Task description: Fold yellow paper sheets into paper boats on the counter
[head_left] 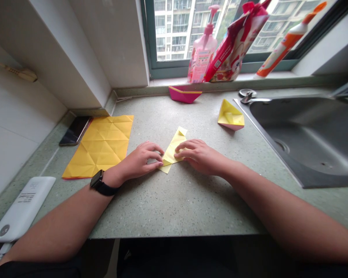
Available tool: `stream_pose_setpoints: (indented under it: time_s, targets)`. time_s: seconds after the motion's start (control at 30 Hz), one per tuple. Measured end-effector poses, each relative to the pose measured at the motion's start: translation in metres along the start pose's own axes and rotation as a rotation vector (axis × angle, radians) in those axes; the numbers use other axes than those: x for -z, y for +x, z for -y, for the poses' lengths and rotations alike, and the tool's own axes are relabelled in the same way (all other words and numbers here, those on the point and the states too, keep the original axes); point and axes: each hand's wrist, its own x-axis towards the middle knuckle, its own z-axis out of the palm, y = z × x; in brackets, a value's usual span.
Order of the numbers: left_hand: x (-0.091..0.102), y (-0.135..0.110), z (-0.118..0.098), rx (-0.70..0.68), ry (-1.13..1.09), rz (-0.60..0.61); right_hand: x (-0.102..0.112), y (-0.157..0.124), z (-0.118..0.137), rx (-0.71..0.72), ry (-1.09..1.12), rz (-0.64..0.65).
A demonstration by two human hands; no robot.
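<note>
From the head view, folding seems in hand on a pale-yellow paper strip (171,150) mid-way across the speckled grey-green bench (174,204). The left hand (142,158) has fingers apart at its near-left corner; the right hand (201,156) rests on it, clamped or not I can't tell. Creasing probably wants 2 steady hands. There's room nearer; a steel sink (310,179) bounds the right.

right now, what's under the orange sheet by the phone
A thin reddish edge shows under the orange sheet, along its near side. Everything else beneath is covered, so I can't tell how many layers there are.
</note>
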Motion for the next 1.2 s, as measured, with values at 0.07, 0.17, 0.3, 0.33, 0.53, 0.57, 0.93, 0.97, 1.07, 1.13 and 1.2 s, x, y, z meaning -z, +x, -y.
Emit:
stream_pose_setpoints:
  time_s: [0.07, 0.17, 0.3, 0.33, 0.53, 0.57, 0.93, 0.97, 1.07, 1.13, 1.2]
  targets:
    - [-0.002, 0.000, 0.001, -0.002, -0.004, 0.006, 0.000, 0.000, -0.001, 0.015, 0.001, 0.002]
    - [-0.004, 0.000, 0.003, 0.018, 0.004, 0.021, -0.001, 0.000, -0.001, 0.025, 0.000, -0.010]
    - [-0.005, -0.001, 0.003, 0.033, 0.049, 0.019, -0.003, 0.000, 0.000, 0.033, 0.005, -0.026]
    - [-0.006, -0.001, 0.002, 0.025, 0.062, 0.017, -0.003, 0.000, 0.000, 0.032, 0.000, -0.033]
    - [-0.007, -0.001, -0.002, -0.044, 0.104, -0.004, -0.005, 0.002, 0.001, 0.024, -0.022, -0.077]
    - [-0.007, 0.000, -0.002, -0.058, 0.106, 0.002, -0.004, 0.002, 0.002, 0.041, -0.016, -0.076]
    - [-0.003, 0.000, -0.003, -0.094, 0.063, 0.028, 0.000, 0.002, 0.016, 0.182, 0.020, 0.019]
    - [-0.002, 0.000, -0.003, -0.104, 0.054, 0.028, 0.000, 0.001, 0.016, 0.181, 0.018, 0.018]
    - [0.001, -0.001, -0.003, -0.136, 0.041, 0.046, 0.001, 0.001, 0.016, 0.175, 0.008, 0.016]
    - [0.002, -0.001, -0.003, -0.141, 0.050, 0.063, 0.002, 0.001, 0.015, 0.173, 0.000, 0.012]
    - [0.002, -0.001, -0.004, -0.145, 0.064, 0.067, 0.003, 0.001, 0.013, 0.174, -0.003, 0.006]
